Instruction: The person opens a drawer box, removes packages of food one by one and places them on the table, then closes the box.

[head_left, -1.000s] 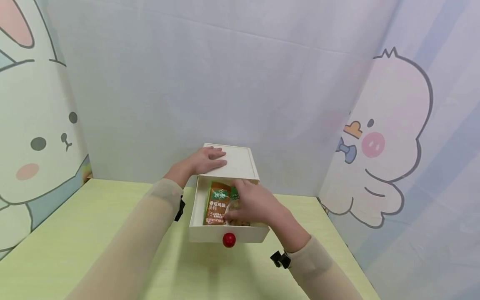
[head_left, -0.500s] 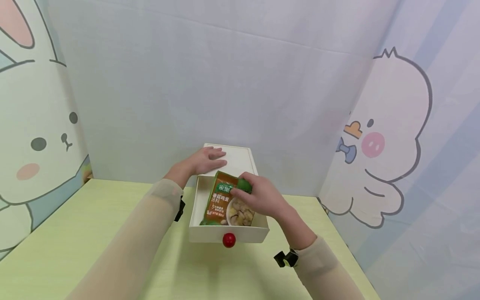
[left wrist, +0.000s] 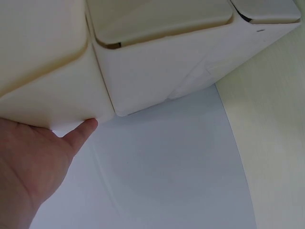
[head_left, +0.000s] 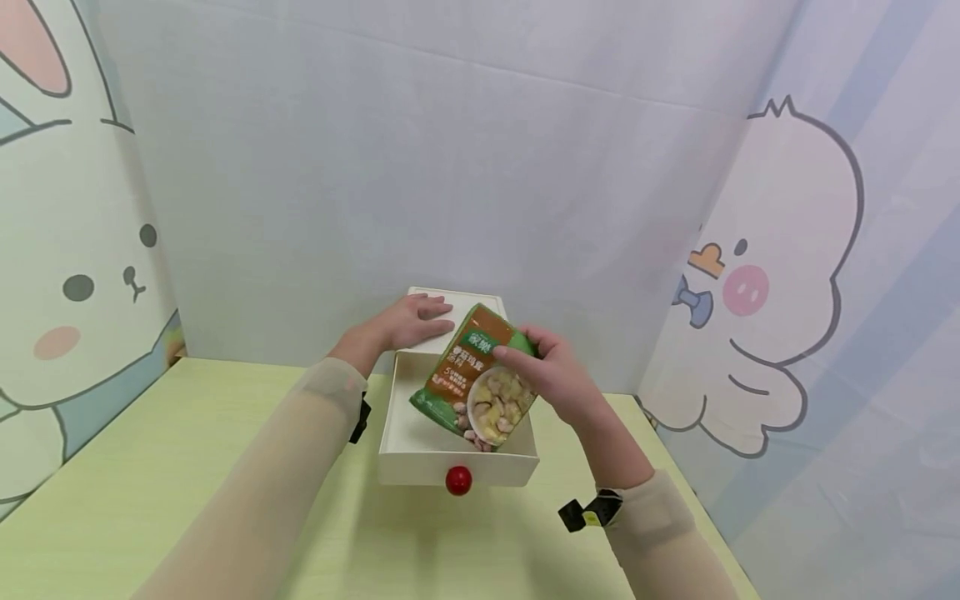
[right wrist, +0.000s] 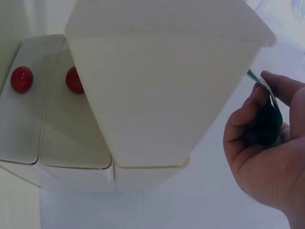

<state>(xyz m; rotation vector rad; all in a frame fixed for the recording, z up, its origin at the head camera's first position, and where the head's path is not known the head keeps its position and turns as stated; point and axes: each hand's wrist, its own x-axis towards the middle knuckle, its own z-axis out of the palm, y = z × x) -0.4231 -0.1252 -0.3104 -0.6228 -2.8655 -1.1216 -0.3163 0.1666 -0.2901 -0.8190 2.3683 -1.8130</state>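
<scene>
A green and orange soup packet [head_left: 450,379], printed with a bowl of food, is tilted above the pulled-out top drawer [head_left: 408,468]. My right hand [head_left: 564,379] pinches it at its upper right edge, thumb on the printed face. The right wrist view shows only its green edge [right wrist: 278,117] within the curled fingers. My left hand [head_left: 405,323] rests on the white cabinet top [head_left: 480,302] with fingers extended. In the left wrist view its thumb touches the white casing [left wrist: 52,95]. A red knob [head_left: 458,480] sits on the drawer front.
Below the pulled-out drawer, two closed drawers with red knobs [right wrist: 22,79] show in the right wrist view. The cabinet stands on a pale yellow-green table [head_left: 225,417]. A grey-white cloth backdrop [head_left: 450,167] hangs behind, with cartoon-printed cloth at both sides.
My right hand has taken hold of the packet in the drawer and lifted it up and to the right, tilting it. The left hand has stayed in place on the cabinet top.
</scene>
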